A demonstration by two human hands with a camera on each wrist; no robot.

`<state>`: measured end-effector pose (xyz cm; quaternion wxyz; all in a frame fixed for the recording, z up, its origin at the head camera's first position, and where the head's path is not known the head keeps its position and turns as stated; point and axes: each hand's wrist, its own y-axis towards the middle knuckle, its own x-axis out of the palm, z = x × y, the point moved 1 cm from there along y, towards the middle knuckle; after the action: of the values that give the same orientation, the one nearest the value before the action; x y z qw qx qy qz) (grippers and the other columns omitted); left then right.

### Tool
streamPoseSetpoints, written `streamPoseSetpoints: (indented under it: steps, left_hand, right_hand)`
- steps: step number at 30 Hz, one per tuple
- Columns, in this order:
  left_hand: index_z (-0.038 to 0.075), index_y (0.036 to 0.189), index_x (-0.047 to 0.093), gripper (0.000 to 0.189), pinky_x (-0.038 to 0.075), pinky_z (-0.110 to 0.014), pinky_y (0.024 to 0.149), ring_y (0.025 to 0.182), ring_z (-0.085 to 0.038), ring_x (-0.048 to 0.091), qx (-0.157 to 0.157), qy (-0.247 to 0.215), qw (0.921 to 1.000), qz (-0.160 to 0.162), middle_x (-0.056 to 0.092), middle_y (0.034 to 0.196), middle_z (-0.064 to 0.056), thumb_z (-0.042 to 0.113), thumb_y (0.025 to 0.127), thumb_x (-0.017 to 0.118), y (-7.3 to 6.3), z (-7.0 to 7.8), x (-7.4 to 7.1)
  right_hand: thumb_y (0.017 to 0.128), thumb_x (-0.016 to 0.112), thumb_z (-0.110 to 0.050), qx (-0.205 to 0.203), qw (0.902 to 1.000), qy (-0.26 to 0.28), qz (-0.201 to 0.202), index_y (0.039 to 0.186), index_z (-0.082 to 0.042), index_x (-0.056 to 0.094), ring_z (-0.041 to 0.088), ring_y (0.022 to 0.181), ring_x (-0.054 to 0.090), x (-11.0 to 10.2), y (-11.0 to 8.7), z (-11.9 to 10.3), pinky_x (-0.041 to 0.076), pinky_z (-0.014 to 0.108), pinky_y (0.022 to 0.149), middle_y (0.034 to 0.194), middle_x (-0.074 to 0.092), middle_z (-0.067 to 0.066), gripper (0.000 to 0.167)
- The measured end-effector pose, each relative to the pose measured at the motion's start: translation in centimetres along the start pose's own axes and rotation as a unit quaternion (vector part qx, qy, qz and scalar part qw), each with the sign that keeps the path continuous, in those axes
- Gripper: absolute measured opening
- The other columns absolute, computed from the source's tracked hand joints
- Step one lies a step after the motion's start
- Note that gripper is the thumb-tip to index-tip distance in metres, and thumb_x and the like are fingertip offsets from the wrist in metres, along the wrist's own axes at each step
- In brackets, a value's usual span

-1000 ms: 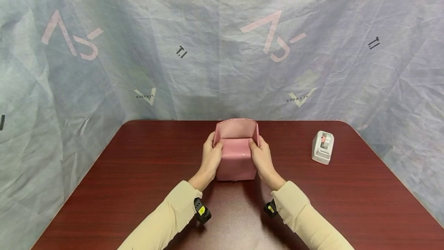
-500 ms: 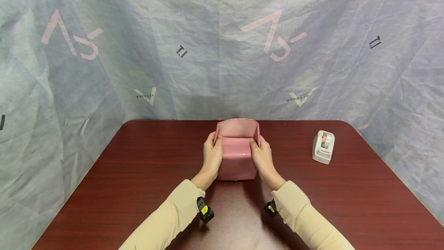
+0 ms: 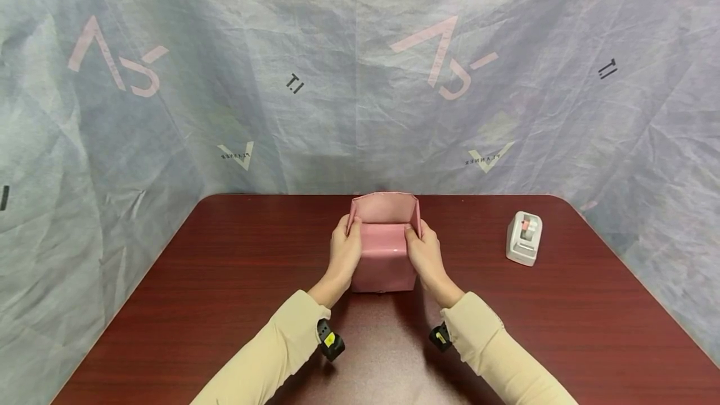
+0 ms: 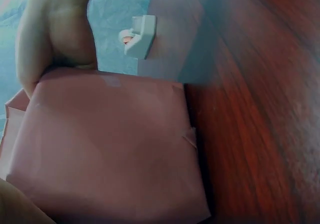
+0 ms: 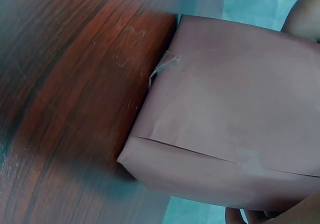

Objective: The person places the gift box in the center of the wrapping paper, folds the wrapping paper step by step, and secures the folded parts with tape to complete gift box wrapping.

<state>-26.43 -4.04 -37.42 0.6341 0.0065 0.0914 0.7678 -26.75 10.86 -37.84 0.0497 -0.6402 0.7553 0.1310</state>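
A box wrapped in pink paper [image 3: 384, 267] stands on the table, its upper end unfolded. The near flap is bent down toward me, while the far flap [image 3: 385, 208] and the side flaps stand up. My left hand [image 3: 345, 256] grips the box's left side, thumb at the top edge of the near face. On the opposite side my right hand [image 3: 425, 258] holds it the same way. Clear tape [image 4: 113, 81] shows on the paper in the left wrist view. A small paper fold sticks out at the bottom edge [image 5: 162, 66] in the right wrist view.
A white tape dispenser [image 3: 524, 239] stands at the right of the dark red wooden table [image 3: 225, 267]. Grey printed cloth [image 3: 354, 80] hangs behind the table and along both sides. Black wrist cameras [image 3: 330, 341] are strapped below the cream sleeves.
Over the last second my left hand has shifted very slightly right, its thumb a little higher at the box's top edge. The box and right hand stay nearly still.
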Motion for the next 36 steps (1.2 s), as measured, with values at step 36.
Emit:
streamPoseSetpoints:
  steps: [36]
  left_hand:
    - [0.011,0.117,0.055,0.028,0.044,-0.039,0.083,0.092,-0.019,0.054,0.024,0.050,0.9985,0.001,0.062,0.112,-0.013,0.007,0.090,0.048,0.0,-0.1,-0.2]
  right_hand:
    - [0.096,0.042,-0.022,-0.009,0.9978,-0.050,-0.044,0.110,-0.002,0.056,0.017,0.083,0.050,-0.5,0.6,-0.4,0.041,0.029,0.074,0.093,0.057,0.012,0.028]
